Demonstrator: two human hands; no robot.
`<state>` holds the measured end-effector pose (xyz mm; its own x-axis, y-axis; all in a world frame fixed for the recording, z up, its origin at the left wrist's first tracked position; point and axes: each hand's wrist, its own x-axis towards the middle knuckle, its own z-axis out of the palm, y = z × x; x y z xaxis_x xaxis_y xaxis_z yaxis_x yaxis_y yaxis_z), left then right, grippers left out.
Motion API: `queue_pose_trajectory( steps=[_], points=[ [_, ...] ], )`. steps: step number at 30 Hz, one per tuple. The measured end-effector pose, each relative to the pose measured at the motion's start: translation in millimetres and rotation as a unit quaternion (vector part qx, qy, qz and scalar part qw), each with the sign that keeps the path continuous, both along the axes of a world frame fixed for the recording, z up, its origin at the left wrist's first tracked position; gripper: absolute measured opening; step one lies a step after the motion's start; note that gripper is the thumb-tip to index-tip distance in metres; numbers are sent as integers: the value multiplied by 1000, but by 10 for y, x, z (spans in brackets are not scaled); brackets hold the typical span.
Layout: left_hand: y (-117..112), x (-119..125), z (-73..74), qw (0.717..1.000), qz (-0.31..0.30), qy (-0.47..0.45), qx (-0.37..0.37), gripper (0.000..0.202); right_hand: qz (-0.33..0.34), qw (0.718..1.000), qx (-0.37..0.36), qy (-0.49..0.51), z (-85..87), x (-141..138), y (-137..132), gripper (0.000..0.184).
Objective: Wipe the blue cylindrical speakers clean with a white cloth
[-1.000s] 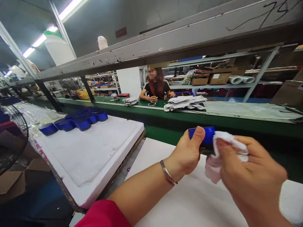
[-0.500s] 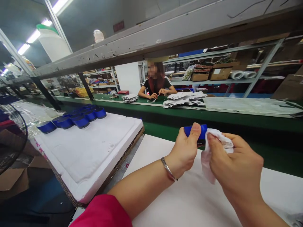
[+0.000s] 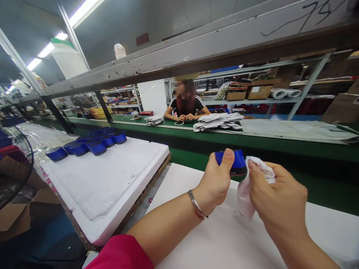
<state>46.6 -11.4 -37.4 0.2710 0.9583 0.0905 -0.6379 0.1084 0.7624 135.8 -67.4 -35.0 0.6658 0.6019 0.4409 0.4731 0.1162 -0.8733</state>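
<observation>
My left hand (image 3: 215, 179) grips a short blue metallic cylinder (image 3: 231, 162) between thumb and fingers, holding it above a white work surface (image 3: 224, 243). A dark band shows along the cylinder's lower edge, with small markings too tiny to read. My right hand (image 3: 277, 196) pinches a crumpled white cloth (image 3: 246, 194), whose upper fold sits against the right end of the cylinder. A thin metal bangle (image 3: 195, 203) circles my left wrist, and a red sleeve (image 3: 119, 254) covers that forearm.
Several blue cylinders (image 3: 97, 147) stand on a white foam board (image 3: 103, 186) to my left. Beyond a green-edged workbench (image 3: 224, 145), a seated co-worker (image 3: 185, 104) faces me beside stacked paper sheets (image 3: 218, 121). A fan (image 3: 14, 164) stands at far left.
Both hands have shifted left and drawn nearer my body. The cloth has slid off the cylinder's right end and now only meets it at the edge. The cylinder's dark lower band shows more.
</observation>
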Motion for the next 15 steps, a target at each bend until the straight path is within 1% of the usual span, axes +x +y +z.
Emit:
queue_pose_trajectory(
  steps=[2,3,5,7,8,10,12,14,15],
  points=[
    [13,-15,7,1000,-14,-5,9,71,-15,1000,22,-4,8,-7,-8,56],
    [23,-24,7,1000,-17,-5,11,72,-12,1000,23,3,13,0,-2,59],
    [42,-45,-1,999,-28,0,24,81,1,999,-8,42,32,54,32,64],
    [51,-58,-17,997,-54,9,54,94,5,993,-49,108,71,159,84,64],
    [50,-60,-27,995,-65,15,68,99,3,989,-54,138,97,220,105,65],
    [46,-54,-48,994,-71,30,76,105,-3,983,-31,180,145,322,121,71],
    [46,-40,-66,995,-56,42,64,107,1,981,-3,192,163,361,93,75],
    [47,-27,-75,996,-43,53,61,110,-1,985,14,173,131,326,38,71],
    [44,-24,-76,995,-42,59,66,111,1,990,22,143,97,287,10,66]
  ],
)
